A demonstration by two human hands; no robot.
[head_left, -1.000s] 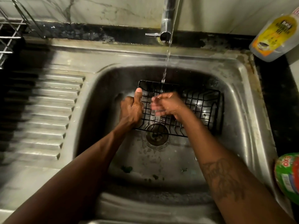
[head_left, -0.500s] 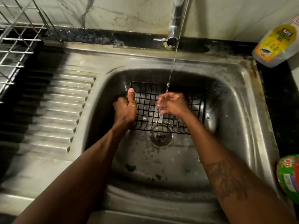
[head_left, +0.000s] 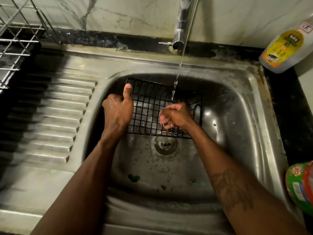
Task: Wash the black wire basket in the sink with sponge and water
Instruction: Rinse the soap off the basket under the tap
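Observation:
The black wire basket (head_left: 149,106) lies tilted in the steel sink (head_left: 237,126), just behind the drain (head_left: 166,145). My left hand (head_left: 117,110) grips its left edge, thumb pointing up along the rim. My right hand (head_left: 176,116) is inside the basket with curled fingers rubbing the wires, blurred by motion; no sponge shows in it. Water runs from the tap (head_left: 179,36) and falls onto the basket just above my right hand.
A ribbed draining board (head_left: 55,119) lies left of the sink, with a metal dish rack (head_left: 15,41) at the back left. A dish-soap bottle (head_left: 286,50) stands at the back right. A green and red packet (head_left: 301,185) sits on the right counter.
The basket has shifted a little left under the tap. My right hand has moved down and toward the basket's near right part, fingers more curled. My left hand keeps its grip.

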